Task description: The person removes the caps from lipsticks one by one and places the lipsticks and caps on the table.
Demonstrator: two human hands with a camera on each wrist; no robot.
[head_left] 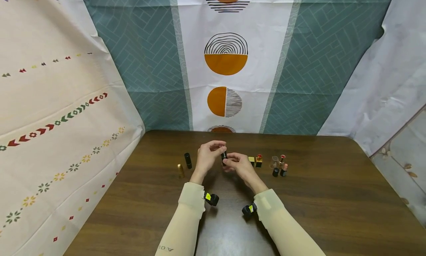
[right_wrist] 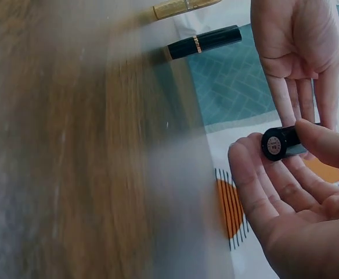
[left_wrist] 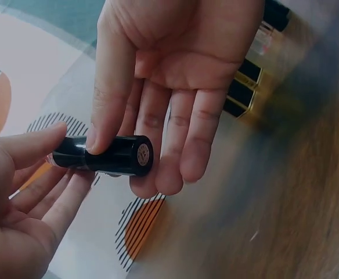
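Note:
Both hands hold one black lipstick tube (head_left: 224, 157) between them, above the back middle of the table. My left hand (head_left: 207, 159) pinches one end between thumb and fingers; that end is mostly hidden. With its thumb on top and fingers beneath, my right hand (head_left: 240, 164) grips the other end. In the left wrist view the lipstick tube (left_wrist: 117, 156) lies nearly level, and a round label shows on its end. The right wrist view shows the same labelled end of the tube (right_wrist: 277, 145) over the right fingers.
Left of the hands stand a black lipstick (head_left: 188, 160) and a gold lipstick (head_left: 181, 171). To the right are a red lipstick in a gold-and-black base (head_left: 259, 160), a clear cap (head_left: 274, 161), another open lipstick (head_left: 282, 159), a black cap (head_left: 275, 172) and a pink lipstick (head_left: 284, 170).

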